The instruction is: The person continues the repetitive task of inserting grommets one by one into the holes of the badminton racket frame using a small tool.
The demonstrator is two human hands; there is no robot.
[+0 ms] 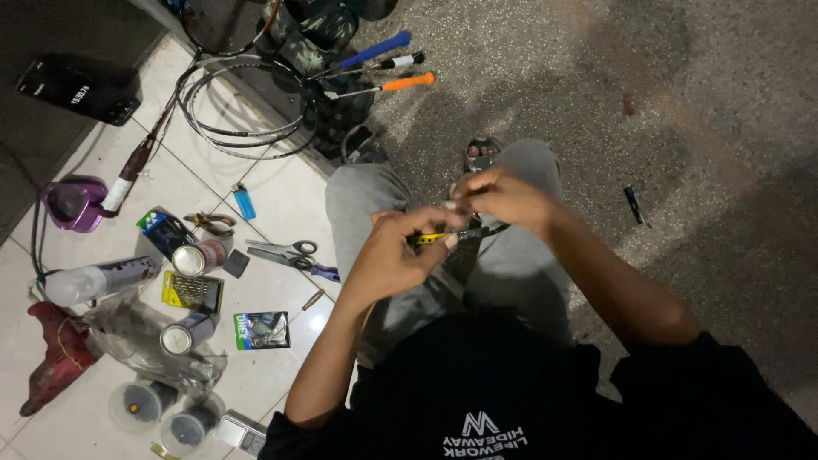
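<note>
A thin black racket frame with a yellow marking (460,234) sits pinched between the fingers of the left hand (394,255) and the right hand (503,200), above grey-trousered knees. Left of the fingers, on the white tiled floor (281,200), lie steel scissors (285,253), a blue plastic lighter (244,203) and two metal cans (194,258), their contents unclear.

scissors (285,253) left of knee | lighter (244,203) behind scissors | screwdrivers (383,64) behind racket frames (247,106)

From my remote feed: scissors (285,253), a blue lighter (244,203), spray can (98,279) and purple cup (75,204) crowd the tiled floor (281,192) at frame left; racket frames (243,106) upper left.
</note>
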